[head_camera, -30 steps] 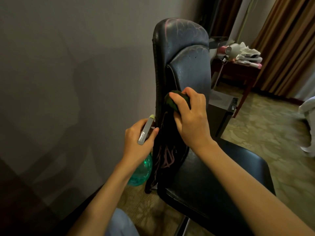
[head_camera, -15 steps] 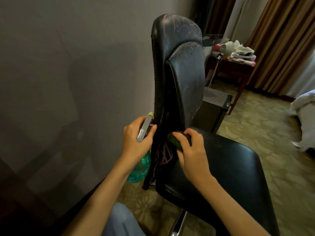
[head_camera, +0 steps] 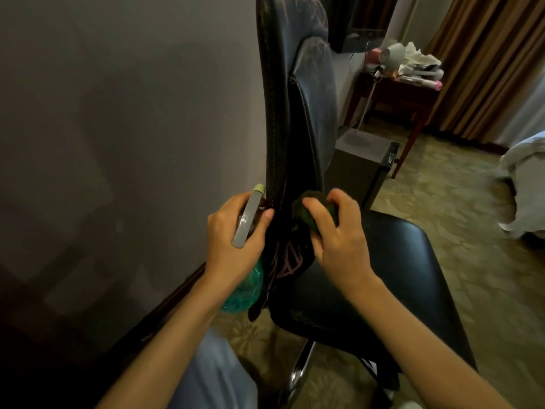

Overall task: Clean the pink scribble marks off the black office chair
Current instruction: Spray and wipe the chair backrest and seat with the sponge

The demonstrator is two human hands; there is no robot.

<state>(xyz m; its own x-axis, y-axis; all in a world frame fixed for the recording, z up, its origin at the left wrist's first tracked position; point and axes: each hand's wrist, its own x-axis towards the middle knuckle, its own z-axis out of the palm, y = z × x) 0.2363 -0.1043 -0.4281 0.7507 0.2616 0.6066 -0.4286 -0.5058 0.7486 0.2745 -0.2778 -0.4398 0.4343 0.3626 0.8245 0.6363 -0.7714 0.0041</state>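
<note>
The black office chair (head_camera: 295, 119) stands side-on against the wall, its seat (head_camera: 392, 278) stretching to the right. Pink scribble marks (head_camera: 287, 262) show low on the backrest, and fainter pink lines near its top. My right hand (head_camera: 336, 237) grips a dark green cloth (head_camera: 306, 206) and presses it against the lower backrest just above those marks. My left hand (head_camera: 236, 240) holds a teal spray bottle (head_camera: 243, 289) by its grey trigger head (head_camera: 247, 216), right behind the backrest's edge.
A grey wall (head_camera: 118, 128) runs close along the left. A dark box (head_camera: 356, 160) stands behind the chair. A red-brown side table (head_camera: 395, 93) with clutter is at the back right, by brown curtains. White bedding (head_camera: 525, 184) lies at the right edge.
My right hand with the cloth slid from the middle of the backrest down to its lower part. My left hand stayed beside the backrest with the bottle.
</note>
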